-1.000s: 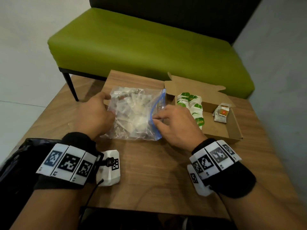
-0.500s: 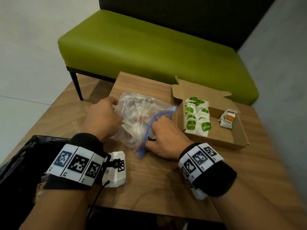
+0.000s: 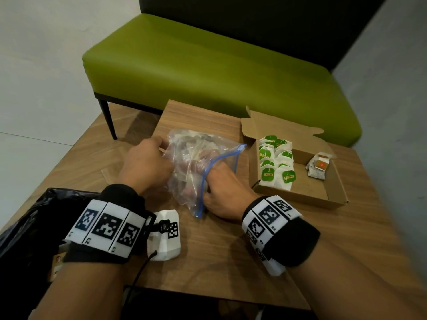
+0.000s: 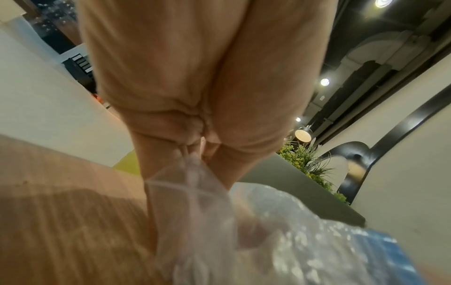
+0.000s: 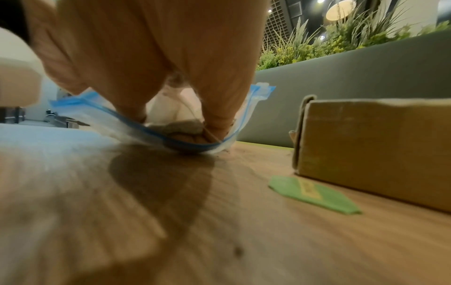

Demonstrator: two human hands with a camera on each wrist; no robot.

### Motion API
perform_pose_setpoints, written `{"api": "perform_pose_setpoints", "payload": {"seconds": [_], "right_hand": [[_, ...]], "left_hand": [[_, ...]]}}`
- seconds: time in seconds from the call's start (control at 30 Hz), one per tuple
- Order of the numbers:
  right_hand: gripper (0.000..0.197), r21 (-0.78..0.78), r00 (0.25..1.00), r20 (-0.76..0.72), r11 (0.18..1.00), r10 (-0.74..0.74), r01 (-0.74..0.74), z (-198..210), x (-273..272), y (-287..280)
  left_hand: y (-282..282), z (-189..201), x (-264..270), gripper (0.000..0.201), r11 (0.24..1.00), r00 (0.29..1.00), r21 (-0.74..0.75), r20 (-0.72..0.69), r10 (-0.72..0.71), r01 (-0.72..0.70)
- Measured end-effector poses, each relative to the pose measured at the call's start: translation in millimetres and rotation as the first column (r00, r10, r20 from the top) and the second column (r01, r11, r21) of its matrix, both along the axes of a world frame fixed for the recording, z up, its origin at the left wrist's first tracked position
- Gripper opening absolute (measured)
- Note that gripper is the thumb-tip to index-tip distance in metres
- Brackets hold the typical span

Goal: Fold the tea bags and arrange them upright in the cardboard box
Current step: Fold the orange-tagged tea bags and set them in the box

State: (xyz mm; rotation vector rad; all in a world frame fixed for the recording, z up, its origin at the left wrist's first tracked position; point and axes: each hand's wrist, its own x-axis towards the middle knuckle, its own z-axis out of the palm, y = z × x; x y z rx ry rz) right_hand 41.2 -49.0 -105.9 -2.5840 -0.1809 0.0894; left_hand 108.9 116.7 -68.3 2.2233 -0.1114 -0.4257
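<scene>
A clear zip bag (image 3: 189, 144) with a blue seal stands bunched on the wooden table (image 3: 231, 262), with loose tea bags inside. My left hand (image 3: 161, 153) pinches the bag's plastic on its left side; the left wrist view shows that hand (image 4: 195, 152) with the plastic gathered between its fingers. My right hand (image 3: 203, 162) reaches through the blue opening. The right wrist view shows the right hand (image 5: 178, 125) with its thumb and fingers closed round a tea bag (image 5: 175, 125). To the right sits the open cardboard box (image 3: 298, 195), with upright green-tagged tea bags (image 3: 276, 162) filling its left part.
A loose red-tagged tea bag (image 3: 320, 167) lies in the box's right part. A green tag (image 5: 314, 192) lies on the table by the box wall (image 5: 378, 142). A white device (image 3: 165, 236) and a black plastic bag (image 3: 30, 215) sit near left. A green bench (image 3: 208, 72) stands behind.
The zip bag, flat a second ago, is now bunched and raised. My right hand has gone from the seal into the opening. My left hand kept its hold on the left side.
</scene>
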Motion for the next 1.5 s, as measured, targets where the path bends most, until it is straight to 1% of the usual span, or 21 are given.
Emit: {"api": "perform_pose_setpoints", "payload": {"seconds": [0.07, 0.13, 0.2, 0.33, 0.37, 0.47, 0.53, 0.6, 0.67, 0.77, 0.8, 0.87, 0.9, 0.97, 1.0, 1.03, 1.13, 1.23, 1.33, 1.4, 1.5], "right_hand": [[0.016, -0.104, 0.999, 0.014, 0.993, -0.049, 0.05, -3.8, 5.8, 1.0], [0.009, -0.185, 0.998, 0.016, 0.98, -0.067, 0.069, -2.1, 10.7, 0.7], [0.004, -0.186, 0.997, 0.027, 0.979, -0.075, 0.079, 1.7, 14.3, -2.3], [0.027, -0.17, 0.999, -0.005, 0.985, -0.034, 0.033, 8.7, 5.8, -5.8], [0.026, -0.166, 1.0, 0.003, 0.986, -0.022, 0.022, 12.3, 1.8, -4.9], [0.011, -0.137, 0.996, 0.073, 0.989, -0.054, 0.064, 22.8, -2.6, 0.2], [0.007, -0.217, 0.993, 0.089, 0.972, -0.077, 0.095, 23.0, 1.5, 4.4], [0.008, -0.317, 0.992, 0.041, 0.94, -0.116, 0.124, 21.0, 7.6, 7.8], [0.013, -0.33, 0.988, -0.019, 0.934, -0.151, 0.136, 24.9, 11.0, 9.8], [0.008, -0.304, 0.994, -0.083, 0.952, -0.065, 0.037, 37.8, 9.9, 7.4], [0.007, -0.256, 0.991, -0.093, 0.964, -0.096, 0.069, 42.0, 8.3, 3.9], [0.027, -0.148, 0.95, -0.153, 0.956, -0.274, 0.252, 48.0, 6.4, -5.5], [0.03, -0.08, 0.922, -0.17, 0.938, -0.347, 0.339, 47.9, 5.4, -10.6], [0.009, 0.086, 0.882, -0.157, 0.883, -0.445, 0.461, 45.5, 6.3, -12.5], [0.004, 0.142, 0.864, -0.152, 0.854, -0.481, 0.501, 45.4, 6.8, -11.0], [0.012, 0.178, 0.844, -0.158, 0.826, -0.512, 0.535, 43.4, 7.4, -9.6], [0.025, 0.233, 0.812, -0.208, 0.778, -0.545, 0.583, 42.4, 8.1, -6.6], [0.024, 0.259, 0.821, -0.178, 0.78, -0.542, 0.57, 42.5, 6.2, -7.2], [0.024, 0.312, 0.825, -0.158, 0.766, -0.542, 0.563, 45.7, 0.5, -9.0], [0.03, 0.337, 0.781, -0.166, 0.709, -0.603, 0.619, 49.1, -2.5, -13.2], [0.031, 0.432, 0.673, -0.18, 0.557, -0.717, 0.709, 57.5, -3.1, -21.9]], "left_hand": [[0.7, 0.3, 0.0, 0.042, 1.0, 1.0, 0.014, -0.021, -0.017, 0.018], [1.2, 0.5, 0.4, 0.051, 0.997, 0.998, 0.059, -0.045, -0.044, 0.046], [1.6, 1.3, 0.9, 0.058, 0.993, 0.996, 0.1, -0.061, -0.059, 0.065], [0.7, 0.6, -0.6, 0.06, 0.987, 0.995, 0.136, -0.072, -0.071, 0.08], [-0.8, 0.5, -1.7, 0.059, 0.988, 0.994, 0.131, -0.075, -0.075, 0.084], [-6.1, -0.8, -3.9, 0.052, 0.987, 0.994, 0.119, -0.053, -0.098, 0.103], [-8.2, -1.7, -3.6, 0.046, 0.987, 0.993, 0.118, -0.032, -0.111, 0.114], [-8.6, -2.7, -2.1, 0.043, 0.985, 0.992, 0.123, -0.02, -0.123, 0.124], [-8.6, -3.6, -1.0, 0.044, 0.983, 0.993, 0.137, -0.014, -0.121, 0.122], [-7.0, -6.9, 1.2, 0.045, 0.986, 0.996, 0.139, -0.008, -0.087, 0.088], [-6.2, -8.9, 2.3, 0.042, 0.989, 0.997, 0.13, -0.009, -0.074, 0.075], [-5.4, -10.9, 3.5, 0.036, 0.992, 0.999, 0.12, -0.024, -0.048, 0.051], [-5.4, -10.7, 3.4, 0.035, 0.992, 0.999, 0.119, -0.031, -0.038, 0.041], [-6.6, -10.4, 3.3, 0.034, 0.993, 0.999, 0.117, -0.046, -0.022, 0.027], [-7.3, -10.3, 3.4, 0.035, 0.993, 0.998, 0.117, -0.056, -0.017, 0.024], [-7.6, -10.2, 3.1, 0.035, 0.992, 0.998, 0.12, -0.06, -0.017, 0.024], [-8.0, -12.0, 3.7, 0.033, 0.992, 0.997, 0.123, -0.073, -0.005, 0.014], [-8.1, -13.7, 4.0, 0.034, 0.996, 0.996, 0.089, -0.088, 0.008, 0.0], [-7.2, -16.3, 4.8, 0.026, 0.998, 0.998, 0.068, -0.066, 0.008, -0.003], [-6.7, -16.6, 4.9, 0.023, 0.998, 0.998, 0.061, -0.062, 0.009, -0.005], [-6.0, -15.4, 4.3, 0.023, 0.998, 0.998, 0.065, -0.064, 0.012, -0.008]]}}
